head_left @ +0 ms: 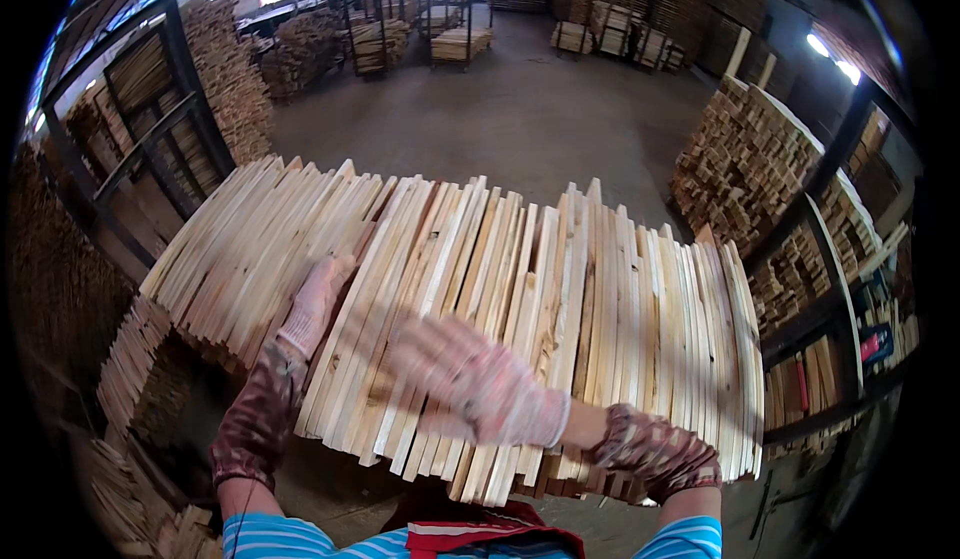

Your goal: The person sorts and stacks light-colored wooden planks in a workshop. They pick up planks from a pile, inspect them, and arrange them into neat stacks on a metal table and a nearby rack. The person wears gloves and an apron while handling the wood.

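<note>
A wide row of pale wooden slats [560, 299] stretches in front of me, packed side by side on edge with uneven ends. My left hand [320, 304], in a pinkish knit work glove, reaches along the slats left of the middle. Its fingers point away from me and rest against the wood; their tips are partly hard to make out. Above the middle of the row, my right hand [480, 379] wears a matching glove. Its fingers stretch toward the left over the slats, blurred by motion, with nothing visible in them.
Dark metal frames stand at the left [190, 109] and right [835, 259] of the row. Stacked wood [750, 159] rises beyond the right frame, and another tall stack [230, 74] beyond the left. Wheeled racks with wood [460, 44] stand far across the concrete floor [520, 109].
</note>
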{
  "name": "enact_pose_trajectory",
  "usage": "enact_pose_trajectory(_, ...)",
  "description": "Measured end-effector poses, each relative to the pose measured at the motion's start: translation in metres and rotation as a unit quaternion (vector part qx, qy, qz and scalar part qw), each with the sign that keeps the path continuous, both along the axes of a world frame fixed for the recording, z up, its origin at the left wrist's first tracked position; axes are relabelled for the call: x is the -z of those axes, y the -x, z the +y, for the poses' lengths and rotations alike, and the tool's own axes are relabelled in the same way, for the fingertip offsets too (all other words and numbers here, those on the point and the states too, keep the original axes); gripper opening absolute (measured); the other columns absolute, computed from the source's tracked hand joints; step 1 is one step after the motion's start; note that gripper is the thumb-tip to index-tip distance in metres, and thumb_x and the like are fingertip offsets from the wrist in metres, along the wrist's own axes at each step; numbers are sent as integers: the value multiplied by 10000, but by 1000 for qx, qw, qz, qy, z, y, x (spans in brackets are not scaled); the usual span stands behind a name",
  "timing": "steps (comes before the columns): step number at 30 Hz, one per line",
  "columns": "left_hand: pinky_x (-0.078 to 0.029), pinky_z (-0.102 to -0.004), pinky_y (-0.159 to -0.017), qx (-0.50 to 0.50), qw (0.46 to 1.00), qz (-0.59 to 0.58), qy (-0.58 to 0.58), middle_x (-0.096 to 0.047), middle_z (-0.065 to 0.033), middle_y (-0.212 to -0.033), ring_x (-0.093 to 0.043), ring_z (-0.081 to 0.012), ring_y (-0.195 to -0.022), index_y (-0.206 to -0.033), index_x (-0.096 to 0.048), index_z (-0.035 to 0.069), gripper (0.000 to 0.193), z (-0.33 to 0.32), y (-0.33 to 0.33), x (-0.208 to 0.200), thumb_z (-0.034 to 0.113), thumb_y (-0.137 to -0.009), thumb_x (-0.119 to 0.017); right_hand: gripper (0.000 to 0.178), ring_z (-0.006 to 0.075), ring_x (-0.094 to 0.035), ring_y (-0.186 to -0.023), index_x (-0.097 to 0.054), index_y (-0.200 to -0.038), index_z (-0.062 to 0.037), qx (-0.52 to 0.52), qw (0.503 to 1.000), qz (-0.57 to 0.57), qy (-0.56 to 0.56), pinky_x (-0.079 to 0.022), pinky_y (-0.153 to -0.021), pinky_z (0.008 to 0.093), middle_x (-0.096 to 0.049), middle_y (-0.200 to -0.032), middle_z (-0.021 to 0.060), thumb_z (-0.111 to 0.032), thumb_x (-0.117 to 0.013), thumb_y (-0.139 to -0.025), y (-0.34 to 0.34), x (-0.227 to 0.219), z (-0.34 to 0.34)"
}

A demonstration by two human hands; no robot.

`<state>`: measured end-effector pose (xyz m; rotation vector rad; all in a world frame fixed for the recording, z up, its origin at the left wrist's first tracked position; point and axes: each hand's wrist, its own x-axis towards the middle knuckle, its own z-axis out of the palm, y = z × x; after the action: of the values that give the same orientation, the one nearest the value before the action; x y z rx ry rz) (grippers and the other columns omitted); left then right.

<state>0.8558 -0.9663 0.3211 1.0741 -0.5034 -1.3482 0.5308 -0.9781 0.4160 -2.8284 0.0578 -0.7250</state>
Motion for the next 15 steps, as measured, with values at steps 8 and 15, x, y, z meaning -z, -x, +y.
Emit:
enact_pose_trajectory(8,-429,-343,-1044,-142,939,-296,108,-643,-94,-1238,-590,-189,-1156,-1276,-580,-31,494,179,46,9,385,-1013,-537,643,343,-315,-1449,-374,-1485,-74,-82,986,142,39,-244,-1215,430,-376,-1531,197,-444,-469,-969,-10,38,20)
enact_pose_trajectory(15,-373,-349,-1051,-536,790,-251,160,-597,-83,-1178,-525,-188,-1128,-1233,-566,-3,450,166,155,34,394,-1036,-492,390,216,-505,-1164,-504,-1241,-71,-297,906,113,281,-388,-1039,290,-539,-1206,76,-274,-471,-910,9,48,91)
